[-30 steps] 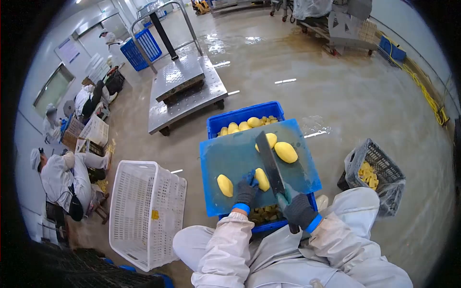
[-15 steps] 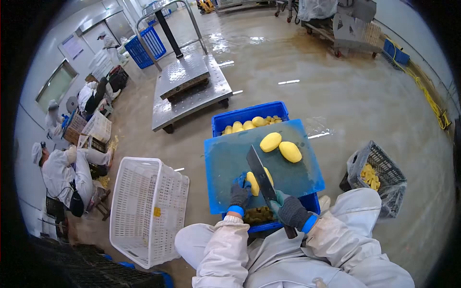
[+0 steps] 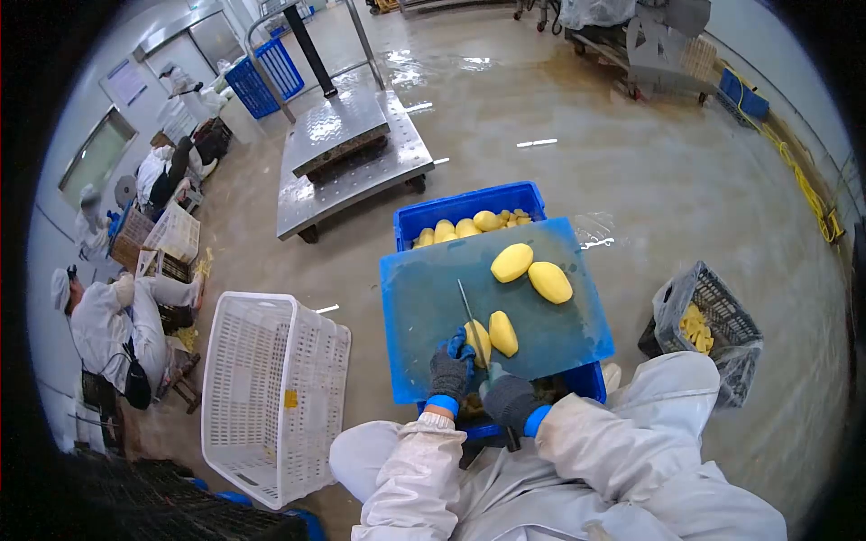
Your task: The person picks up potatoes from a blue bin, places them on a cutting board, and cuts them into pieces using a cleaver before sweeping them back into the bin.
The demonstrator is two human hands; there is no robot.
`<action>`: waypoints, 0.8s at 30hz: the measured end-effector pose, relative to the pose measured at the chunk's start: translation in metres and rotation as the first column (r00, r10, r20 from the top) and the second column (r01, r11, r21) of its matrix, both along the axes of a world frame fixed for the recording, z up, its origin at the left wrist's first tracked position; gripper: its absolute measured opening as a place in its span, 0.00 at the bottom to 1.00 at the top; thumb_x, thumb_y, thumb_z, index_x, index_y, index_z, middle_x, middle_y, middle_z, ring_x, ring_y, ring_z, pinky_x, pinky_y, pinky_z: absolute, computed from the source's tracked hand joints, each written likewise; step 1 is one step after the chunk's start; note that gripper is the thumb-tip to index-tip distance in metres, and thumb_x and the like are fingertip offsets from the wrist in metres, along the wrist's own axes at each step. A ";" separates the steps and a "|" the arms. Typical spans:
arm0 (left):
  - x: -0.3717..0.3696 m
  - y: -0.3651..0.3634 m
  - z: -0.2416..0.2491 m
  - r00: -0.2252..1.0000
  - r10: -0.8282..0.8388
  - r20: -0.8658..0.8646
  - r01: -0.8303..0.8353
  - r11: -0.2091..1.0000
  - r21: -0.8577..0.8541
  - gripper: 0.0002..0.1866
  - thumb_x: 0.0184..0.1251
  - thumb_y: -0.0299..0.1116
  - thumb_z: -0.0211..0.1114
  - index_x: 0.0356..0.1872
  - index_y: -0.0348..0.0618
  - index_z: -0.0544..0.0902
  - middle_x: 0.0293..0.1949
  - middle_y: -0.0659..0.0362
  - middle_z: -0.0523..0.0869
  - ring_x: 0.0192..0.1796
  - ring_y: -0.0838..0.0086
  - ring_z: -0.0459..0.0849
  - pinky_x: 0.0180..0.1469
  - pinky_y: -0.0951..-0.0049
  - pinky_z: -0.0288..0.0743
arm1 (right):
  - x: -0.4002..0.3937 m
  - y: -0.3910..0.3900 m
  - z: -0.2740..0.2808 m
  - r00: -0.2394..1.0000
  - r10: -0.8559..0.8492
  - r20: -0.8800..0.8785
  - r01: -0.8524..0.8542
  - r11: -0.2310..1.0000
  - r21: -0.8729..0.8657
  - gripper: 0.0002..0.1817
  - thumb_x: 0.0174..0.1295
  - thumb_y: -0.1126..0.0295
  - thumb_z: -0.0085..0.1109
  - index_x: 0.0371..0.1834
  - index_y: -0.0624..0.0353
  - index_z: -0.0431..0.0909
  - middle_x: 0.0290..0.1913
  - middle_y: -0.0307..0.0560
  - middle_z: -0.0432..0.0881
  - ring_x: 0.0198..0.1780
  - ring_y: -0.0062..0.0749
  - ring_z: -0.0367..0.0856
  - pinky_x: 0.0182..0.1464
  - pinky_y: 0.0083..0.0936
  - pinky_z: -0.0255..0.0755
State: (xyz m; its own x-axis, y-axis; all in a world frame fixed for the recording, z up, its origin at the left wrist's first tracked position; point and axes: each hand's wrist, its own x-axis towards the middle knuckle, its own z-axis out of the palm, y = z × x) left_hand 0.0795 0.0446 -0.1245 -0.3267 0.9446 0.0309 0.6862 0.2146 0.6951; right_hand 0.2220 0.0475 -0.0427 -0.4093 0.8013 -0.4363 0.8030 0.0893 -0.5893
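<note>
A blue cutting board point(image 3: 410, 302) lies across a blue crate point(image 3: 469, 203). In its lower middle, my gloved left hand point(image 3: 453, 368) holds a peeled potato piece point(image 3: 478, 339) against the board. My gloved right hand point(image 3: 511, 398) grips a cleaver point(image 3: 471, 314), turned so that its blade shows nearly edge-on over that piece. To the right of the blade lies another potato piece point(image 3: 503, 334), apart from both hands. Two whole peeled potatoes point(image 3: 512, 262) point(image 3: 550, 282) rest on the upper right of the board.
More peeled potatoes point(image 3: 445, 231) fill the crate behind the board. To the left stands a white basket point(image 3: 271, 388); a lined dark crate point(image 3: 722, 316) with yellow pieces point(image 3: 695, 328) is at right. Beyond is a metal trolley point(image 3: 352, 171). People in white point(image 3: 122, 320) sit along the left wall.
The cleaver has turned from showing its broad side to nearly edge-on, and my right hand has moved left. The right potato piece now shows fully, apart from the blade.
</note>
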 end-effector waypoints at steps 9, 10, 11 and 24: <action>0.018 -0.002 0.007 0.999 -0.048 0.007 0.048 0.998 0.036 0.29 0.57 0.38 0.60 0.60 0.37 0.69 0.52 0.41 0.75 0.54 0.48 0.73 0.57 0.58 0.68 | 0.046 -0.001 0.027 0.960 -0.053 -0.276 0.086 0.990 0.109 0.22 0.60 0.61 0.51 0.56 0.58 0.69 0.38 0.65 0.79 0.42 0.57 0.79 0.45 0.44 0.72; 0.022 -0.001 0.010 0.997 -0.017 -0.070 0.021 0.998 0.057 0.31 0.56 0.38 0.60 0.61 0.35 0.67 0.53 0.40 0.75 0.54 0.48 0.73 0.58 0.58 0.67 | 0.060 0.004 0.028 0.924 -0.017 -0.381 0.096 0.977 0.191 0.21 0.60 0.60 0.50 0.54 0.57 0.70 0.38 0.65 0.79 0.42 0.56 0.79 0.43 0.45 0.73; 0.026 0.000 0.008 0.996 0.011 -0.085 -0.005 0.998 0.063 0.30 0.56 0.37 0.60 0.60 0.33 0.67 0.53 0.40 0.74 0.56 0.49 0.72 0.60 0.57 0.65 | 0.074 0.016 0.028 0.926 -0.011 -0.377 0.090 0.977 0.193 0.21 0.60 0.60 0.50 0.54 0.57 0.70 0.38 0.65 0.79 0.42 0.56 0.79 0.43 0.45 0.73; 0.065 -0.028 0.023 0.997 0.055 -0.046 -0.045 0.979 0.198 0.23 0.58 0.30 0.59 0.56 0.36 0.72 0.56 0.39 0.71 0.57 0.45 0.69 0.60 0.54 0.63 | 0.073 0.148 0.051 0.776 0.467 0.424 -0.603 0.747 0.282 0.16 0.53 0.57 0.56 0.45 0.46 0.76 0.39 0.47 0.81 0.43 0.44 0.81 0.44 0.43 0.73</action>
State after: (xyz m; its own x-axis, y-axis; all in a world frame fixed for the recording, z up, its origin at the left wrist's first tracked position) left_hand 0.1445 0.0170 -0.1019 -0.3667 0.9009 0.2321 0.7139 0.1125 0.6912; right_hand 0.2946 0.1958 0.0079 -0.7199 0.6141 -0.3235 0.6785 0.7208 -0.1418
